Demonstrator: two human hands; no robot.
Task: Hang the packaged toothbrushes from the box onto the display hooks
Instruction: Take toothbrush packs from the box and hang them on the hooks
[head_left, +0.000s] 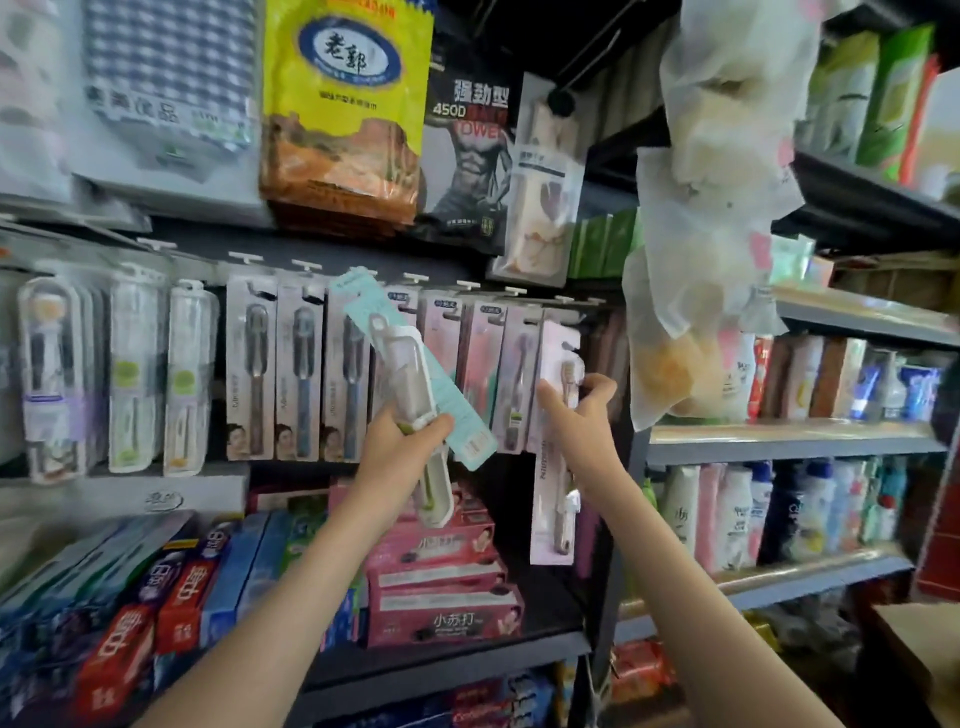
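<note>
The fingers (434, 423) of my left hand (400, 441) are curled round the lower half of a teal toothbrush pack (415, 364), which tilts just below the row of display hooks (410, 277) and is not yet on one. The fingers (597, 387) of my right hand (576, 415) pinch a pink toothbrush pack (553, 467) at the right end of that row, though I cannot tell whether it is seated on its hook. Most hooks along the row already carry packs, so I judge the job well along, with the teal pack left to hang; the box is out of view.
</note>
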